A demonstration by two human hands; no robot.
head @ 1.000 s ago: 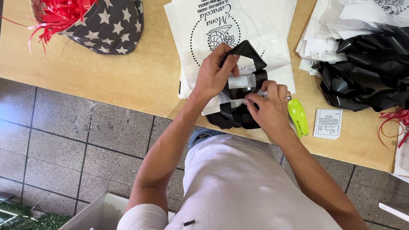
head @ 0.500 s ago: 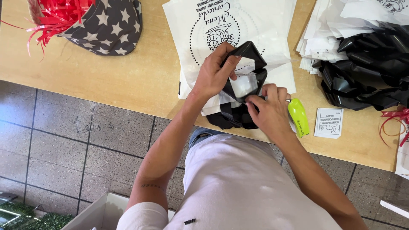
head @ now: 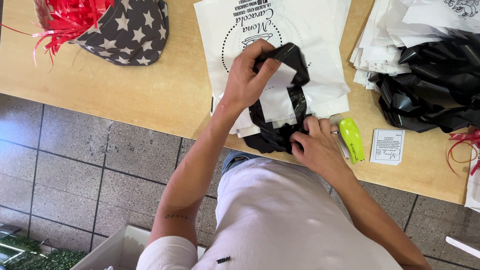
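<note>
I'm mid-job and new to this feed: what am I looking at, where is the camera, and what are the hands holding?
There is no machine here: one camera on a person's head looks down at their own bare hands over a wooden table. The left hand pinches the top of a black plastic wrap around a white item. The right hand grips the wrap's lower end. Underneath lie white printed bags. Nearby: a yellow-green stapler, a small card, a black bow pile and a star-patterned cloth.

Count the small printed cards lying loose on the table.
1. The small white card lies flat near the table's front edge, right of the neon yellow-green tool, beside the right hand. Others may be hidden under the black bows.
</note>
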